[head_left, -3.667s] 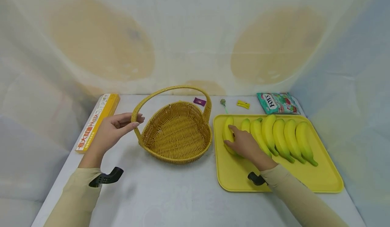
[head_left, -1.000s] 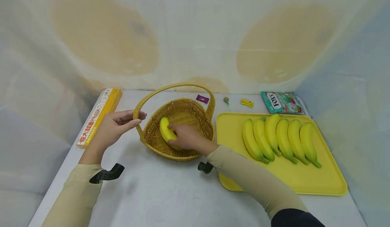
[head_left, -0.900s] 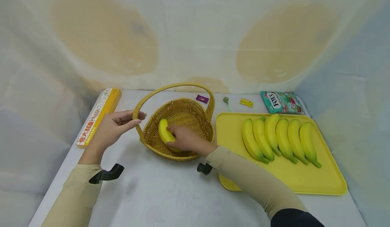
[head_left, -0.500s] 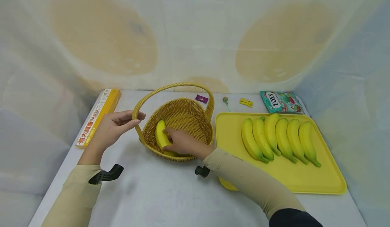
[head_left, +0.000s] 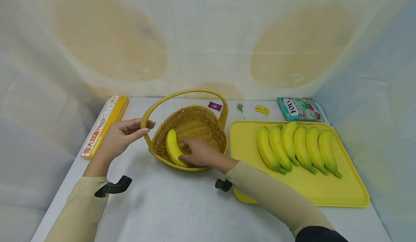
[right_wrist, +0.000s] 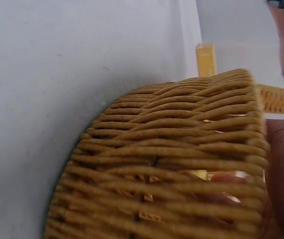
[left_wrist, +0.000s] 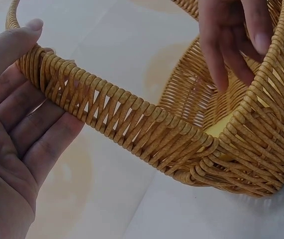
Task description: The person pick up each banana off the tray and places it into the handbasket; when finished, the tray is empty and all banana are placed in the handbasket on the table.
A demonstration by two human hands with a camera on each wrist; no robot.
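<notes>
A wicker basket (head_left: 208, 162) with an arched handle (head_left: 182, 93) stands mid-table. My left hand (head_left: 143, 127) pinches the handle near its left foot; in the left wrist view the handle (left_wrist: 122, 119) lies across the fingers with the thumb on top. One banana (head_left: 171, 148) lies inside the basket along its left wall. My right hand (head_left: 191, 151) is inside the basket with its fingers (left_wrist: 226, 45) straight and loose, just touching the banana's right side. The right wrist view shows mostly the basket wall (right_wrist: 171, 164) from outside.
A yellow tray (head_left: 325, 198) on the right holds several bananas (head_left: 294, 146) in a row. A pasta box (head_left: 100, 128) lies at the left table edge. Behind the basket and tray lie a purple wrapper (head_left: 215, 106), a lollipop (head_left: 241, 108), a yellow sweet (head_left: 261, 109) and a candy bag (head_left: 300, 109).
My right hand took a banana from the tray into the basket, slid it to the left wall and has now loosened its fingers from it. The left hand has kept its hold.
</notes>
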